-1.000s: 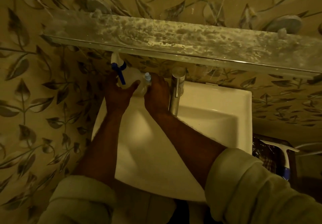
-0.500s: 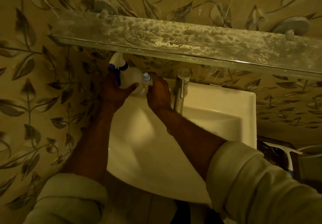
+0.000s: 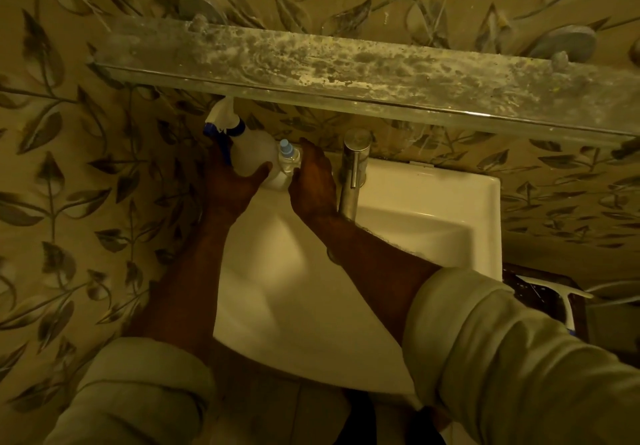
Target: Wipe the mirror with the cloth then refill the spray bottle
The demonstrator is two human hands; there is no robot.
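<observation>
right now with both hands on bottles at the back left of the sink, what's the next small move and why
Probably unscrew the spray head. The left hand holds the spray bottle with its trigger top still on, and the right hand is at the small capped water bottle, so nothing can be poured in yet.

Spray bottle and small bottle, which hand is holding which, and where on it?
Left hand wraps the spray bottle around its round body. Right hand grips the small bottle by its side, below the blue cap.
</observation>
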